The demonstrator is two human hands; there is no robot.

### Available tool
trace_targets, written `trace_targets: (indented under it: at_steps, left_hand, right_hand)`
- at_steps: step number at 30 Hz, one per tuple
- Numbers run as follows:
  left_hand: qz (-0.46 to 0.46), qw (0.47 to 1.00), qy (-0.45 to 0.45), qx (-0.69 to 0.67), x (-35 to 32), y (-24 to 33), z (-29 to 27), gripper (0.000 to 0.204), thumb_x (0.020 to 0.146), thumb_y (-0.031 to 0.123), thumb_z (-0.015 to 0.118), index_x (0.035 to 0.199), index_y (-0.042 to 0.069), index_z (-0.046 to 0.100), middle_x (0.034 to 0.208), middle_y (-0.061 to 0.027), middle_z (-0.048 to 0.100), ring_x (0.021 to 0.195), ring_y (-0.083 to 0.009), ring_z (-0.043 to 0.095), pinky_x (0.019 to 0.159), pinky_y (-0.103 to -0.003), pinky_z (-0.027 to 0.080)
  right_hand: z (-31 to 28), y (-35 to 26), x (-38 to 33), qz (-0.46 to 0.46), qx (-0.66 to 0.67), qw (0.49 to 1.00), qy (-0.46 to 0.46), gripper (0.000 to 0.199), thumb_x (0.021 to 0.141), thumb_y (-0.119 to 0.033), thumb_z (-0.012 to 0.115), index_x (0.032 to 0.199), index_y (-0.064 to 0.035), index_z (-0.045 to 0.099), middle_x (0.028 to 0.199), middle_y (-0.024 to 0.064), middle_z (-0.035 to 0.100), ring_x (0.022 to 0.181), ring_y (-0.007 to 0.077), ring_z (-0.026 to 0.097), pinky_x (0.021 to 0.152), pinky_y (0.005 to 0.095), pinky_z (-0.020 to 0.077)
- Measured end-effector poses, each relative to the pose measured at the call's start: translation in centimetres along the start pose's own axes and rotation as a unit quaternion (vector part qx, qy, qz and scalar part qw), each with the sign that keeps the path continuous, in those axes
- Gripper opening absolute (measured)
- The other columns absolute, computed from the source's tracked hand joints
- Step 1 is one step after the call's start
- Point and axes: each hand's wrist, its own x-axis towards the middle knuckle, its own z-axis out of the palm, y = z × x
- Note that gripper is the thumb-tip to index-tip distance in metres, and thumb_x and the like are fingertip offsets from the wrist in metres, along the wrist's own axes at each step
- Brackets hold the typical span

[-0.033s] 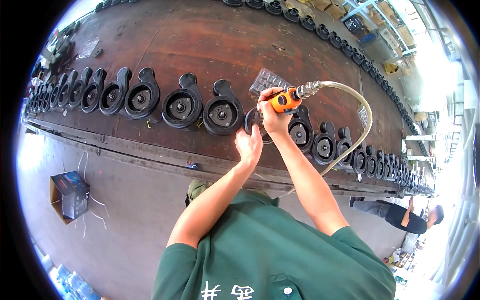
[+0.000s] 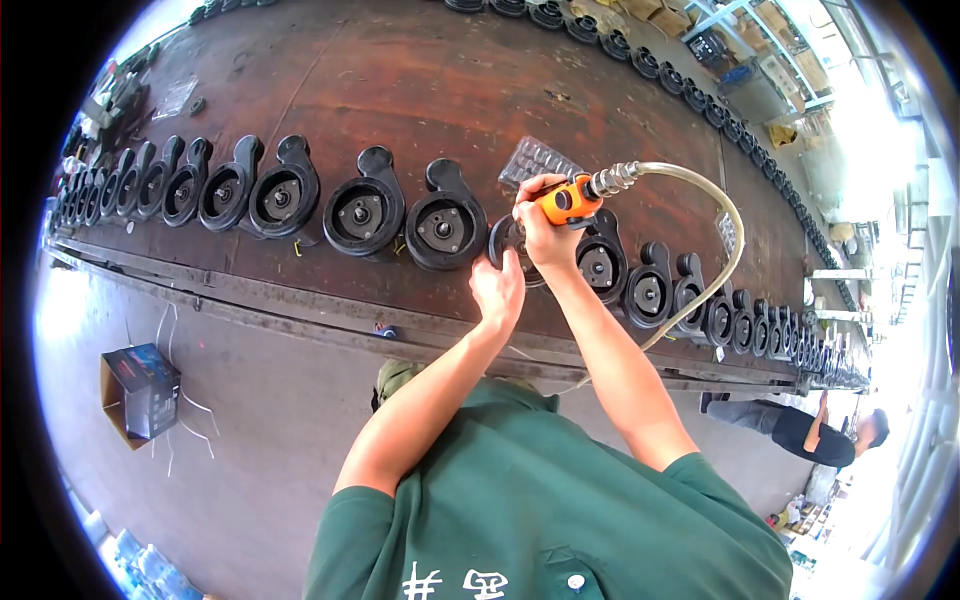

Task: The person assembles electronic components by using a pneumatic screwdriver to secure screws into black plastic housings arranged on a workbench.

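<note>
My right hand (image 2: 543, 232) grips an orange air tool (image 2: 567, 199), tip pointing down onto a black round casing (image 2: 503, 240) that the hands mostly hide. A pale hose (image 2: 722, 218) loops from the tool's metal fitting down past the bench edge. My left hand (image 2: 497, 290) lies just in front, fingers loosely spread and touching the near edge of that casing. The casing belongs to a long row of like black casings (image 2: 360, 212) along the brown workbench (image 2: 400, 80).
A clear plastic tray (image 2: 540, 158) lies behind the tool. A second row of black parts (image 2: 640, 62) lines the bench's far edge. On the floor sit an open cardboard box (image 2: 140, 392) and bottles (image 2: 150, 570). Another person (image 2: 810, 430) crouches at right.
</note>
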Motion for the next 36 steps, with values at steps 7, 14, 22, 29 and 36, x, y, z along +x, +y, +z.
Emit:
trace_targets:
  at_steps: [7, 14, 22, 29, 36]
  left_hand:
    - [-0.039, 0.999, -0.034, 0.012, -0.1, 0.6, -0.3, 0.052, 0.092, 0.031, 0.063, 0.135, 0.003, 0.061, 0.121, -0.0253, 0.069, 0.117, -0.0374, 0.066, 0.102, -0.043, 0.049]
    - [-0.049, 0.999, -0.011, 0.002, 0.2, 0.0, 0.2, 0.055, 0.092, 0.036, 0.064, 0.135, 0.001, 0.060, 0.120, -0.0255, 0.069, 0.116, -0.0395, 0.066, 0.102, -0.043, 0.049]
    - [-0.174, 0.984, -0.014, -0.031, 0.1, 3.5, 0.2, 0.059, 0.093, 0.051, 0.066, 0.121, -0.001, 0.070, 0.106, -0.0197, 0.073, 0.088, -0.0313, 0.074, 0.066, -0.042, 0.063]
    - [-0.192, 0.980, -0.025, -0.036, 0.6, 3.5, 0.2, 0.058, 0.093, 0.047, 0.070, 0.123, -0.003, 0.066, 0.115, -0.0177, 0.068, 0.089, -0.0289, 0.072, 0.056, -0.043, 0.066]
    - [-0.154, 0.988, -0.005, -0.029, 1.7, 1.1, 0.7, 0.056, 0.094, 0.045, 0.069, 0.123, -0.003, 0.066, 0.114, -0.0170, 0.068, 0.083, -0.0272, 0.072, 0.054, -0.042, 0.066]
  right_hand:
    - [0.7, -0.7, 0.4, -0.022, -0.026, 0.999, 0.028, 0.019, 0.084, 0.008, 0.061, 0.101, -0.0006, 0.058, 0.086, 0.0077, 0.065, 0.068, 0.0127, 0.062, 0.062, 0.0257, 0.0538]
    - [1.3, -2.8, 0.9, 0.001, 0.036, 0.997, 0.061, 0.023, 0.080, 0.010, 0.062, 0.102, 0.0016, 0.064, 0.088, 0.0078, 0.069, 0.075, 0.0131, 0.067, 0.064, 0.0249, 0.0556]
    - [-3.0, -3.5, 1.6, -0.011, -0.021, 0.994, 0.107, 0.022, 0.083, 0.009, 0.061, 0.103, 0.0003, 0.062, 0.087, 0.0070, 0.068, 0.069, 0.0116, 0.064, 0.061, 0.0245, 0.0531]
    - [-4.5, -2.6, 0.8, -0.010, -0.004, 0.990, 0.143, 0.024, 0.082, 0.010, 0.058, 0.103, -0.0002, 0.060, 0.087, 0.0063, 0.066, 0.066, 0.0122, 0.064, 0.057, 0.0239, 0.0507]
    - [-4.5, -2.1, 0.5, -0.005, 0.018, 0.992, 0.123, 0.024, 0.082, 0.009, 0.059, 0.104, 0.0001, 0.060, 0.086, 0.0072, 0.066, 0.068, 0.0125, 0.064, 0.060, 0.0246, 0.0528]
